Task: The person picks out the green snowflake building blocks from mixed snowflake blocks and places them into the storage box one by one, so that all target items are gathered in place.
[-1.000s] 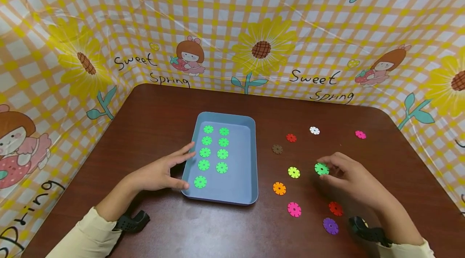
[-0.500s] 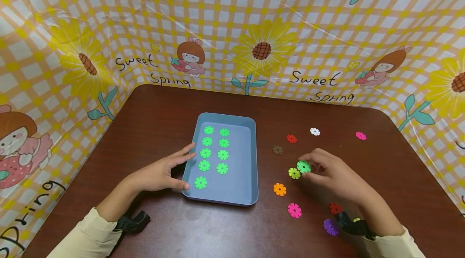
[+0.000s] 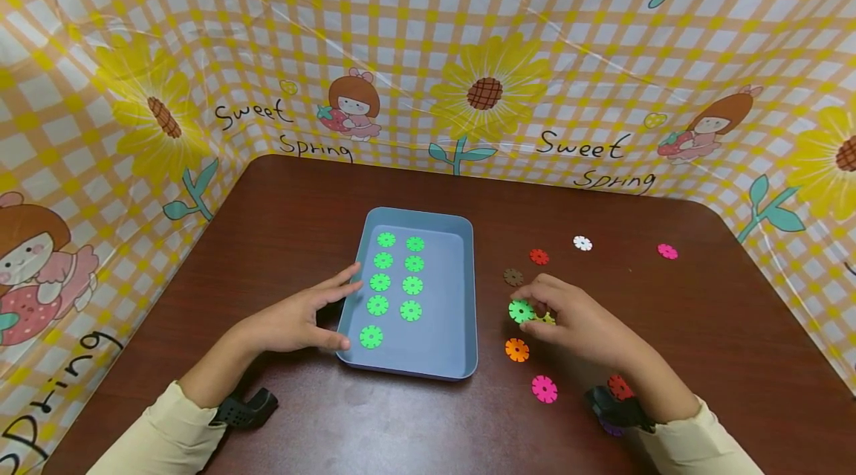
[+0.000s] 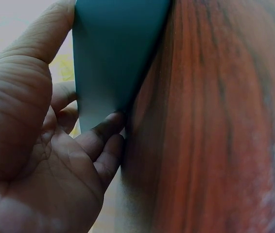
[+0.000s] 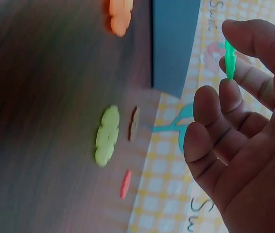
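Note:
My right hand [image 3: 568, 319] pinches a bright green notched plastic disc [image 3: 521, 311] between thumb and fingertips, over the table just right of the tray. In the right wrist view that green disc [image 5: 230, 60] appears edge-on, and the other fingers are loosely bent. A yellow disc [image 3: 548, 318] lies partly hidden under this hand. My left hand [image 3: 294, 315] rests spread along the left side of the blue-grey tray [image 3: 444, 341]. The left wrist view has its thumb at the rim and fingertips against the tray's outer wall [image 4: 111, 53]. Inside the tray, green discs [image 3: 412, 285] lie flat in two columns.
Right of the tray lie loose discs: brown [image 3: 513, 277], red [image 3: 539, 257], white [image 3: 582, 243], pink [image 3: 667, 251], orange [image 3: 517, 350] and another pink disc [image 3: 545, 389]. A red disc [image 3: 619, 386] sits beside the right wrist strap. Printed cloth [image 3: 401, 29] walls surround the table.
My right hand has carried the green disc leftward, past the yellow disc, toward the tray. The left hand has stayed at the tray's side.

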The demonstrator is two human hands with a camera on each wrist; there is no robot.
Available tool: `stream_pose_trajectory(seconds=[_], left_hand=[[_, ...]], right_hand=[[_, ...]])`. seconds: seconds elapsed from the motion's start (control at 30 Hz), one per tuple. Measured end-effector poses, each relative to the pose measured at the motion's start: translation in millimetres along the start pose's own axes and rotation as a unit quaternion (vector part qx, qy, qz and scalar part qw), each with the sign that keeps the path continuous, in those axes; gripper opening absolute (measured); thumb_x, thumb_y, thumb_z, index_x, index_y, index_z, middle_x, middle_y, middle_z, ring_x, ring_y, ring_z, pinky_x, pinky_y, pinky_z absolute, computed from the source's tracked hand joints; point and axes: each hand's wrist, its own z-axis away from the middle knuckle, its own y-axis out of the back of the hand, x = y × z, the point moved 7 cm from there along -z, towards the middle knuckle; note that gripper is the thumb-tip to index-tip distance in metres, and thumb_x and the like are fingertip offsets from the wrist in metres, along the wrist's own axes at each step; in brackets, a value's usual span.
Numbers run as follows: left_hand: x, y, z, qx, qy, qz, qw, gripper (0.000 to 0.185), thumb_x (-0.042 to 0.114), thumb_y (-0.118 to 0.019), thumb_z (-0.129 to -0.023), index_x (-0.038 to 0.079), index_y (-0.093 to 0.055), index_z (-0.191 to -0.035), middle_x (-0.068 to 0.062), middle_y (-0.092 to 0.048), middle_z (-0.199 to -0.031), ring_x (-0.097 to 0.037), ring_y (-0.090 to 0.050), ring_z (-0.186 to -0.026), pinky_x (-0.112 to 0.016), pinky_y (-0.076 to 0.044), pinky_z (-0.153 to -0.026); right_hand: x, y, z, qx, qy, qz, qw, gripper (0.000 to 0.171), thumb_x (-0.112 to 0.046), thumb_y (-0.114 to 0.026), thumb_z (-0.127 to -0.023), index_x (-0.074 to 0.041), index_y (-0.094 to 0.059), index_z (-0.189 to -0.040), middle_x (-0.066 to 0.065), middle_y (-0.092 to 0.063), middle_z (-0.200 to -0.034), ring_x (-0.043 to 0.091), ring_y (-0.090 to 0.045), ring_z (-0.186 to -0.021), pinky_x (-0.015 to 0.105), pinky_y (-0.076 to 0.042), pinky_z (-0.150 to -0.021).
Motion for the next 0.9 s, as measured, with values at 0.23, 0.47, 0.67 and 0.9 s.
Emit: stream_pose_trajectory(seconds=[0.23, 0.47, 0.67, 0.9], left_hand=[[-1.2, 0.6, 0.1, 0.0, 0.004, 0.001, 1.0, 0.093, 0.036, -0.079, -0.085, 0.003, -0.028, -0.156, -0.002, -0.005, -0.167, -0.028, -0.01, -0.15, -0.058, -0.021, -0.113], [-1.5, 1.2, -0.3, 0.001, 0.004, -0.002, 1.0, 0.092, 0.033, -0.08, -0.086, 0.003, -0.028, -0.156, -0.002, -0.006, -0.167, -0.028, -0.01, -0.15, -0.058, -0.021, -0.113], [-1.9, 2.1, 0.3, 0.002, 0.005, -0.003, 1.0, 0.093, 0.036, -0.08, -0.085, 0.003, -0.028, -0.156, -0.001, -0.006, -0.167, -0.027, -0.01, -0.15, -0.058, -0.021, -0.113], [-2.0, 1.1, 0.0, 0.0, 0.005, 0.001, 1.0, 0.094, 0.037, -0.079, -0.085, 0.003, -0.028, -0.156, 0.002, -0.005, -0.167, -0.027, -0.009, -0.15, -0.057, -0.02, -0.113]], right_hand=[[-15, -8, -12, -0.017, 0.025, -0.002, 1.0, 0.032, -0.012, -0.079, -0.086, -0.02, -0.067, -0.115, -0.011, -0.053, -0.095, 0.012, -0.053, -0.081, 0.024, -0.046, -0.066], [-28, -15, -25, -0.032, 0.04, -0.014, 0.999, 0.032, -0.014, -0.079, -0.086, -0.016, -0.069, -0.116, -0.008, -0.052, -0.091, 0.012, -0.052, -0.079, 0.022, -0.045, -0.064], [-41, -25, -37, -0.054, 0.057, -0.026, 0.997, 0.027, -0.015, -0.076, -0.09, -0.016, -0.069, -0.116, -0.011, -0.052, -0.095, 0.011, -0.051, -0.083, 0.023, -0.046, -0.067], [-53, -37, -49, -0.072, 0.071, -0.036, 0.994, 0.026, -0.018, -0.075, -0.091, -0.018, -0.068, -0.116, -0.01, -0.051, -0.097, 0.014, -0.053, -0.082, 0.023, -0.046, -0.068]])
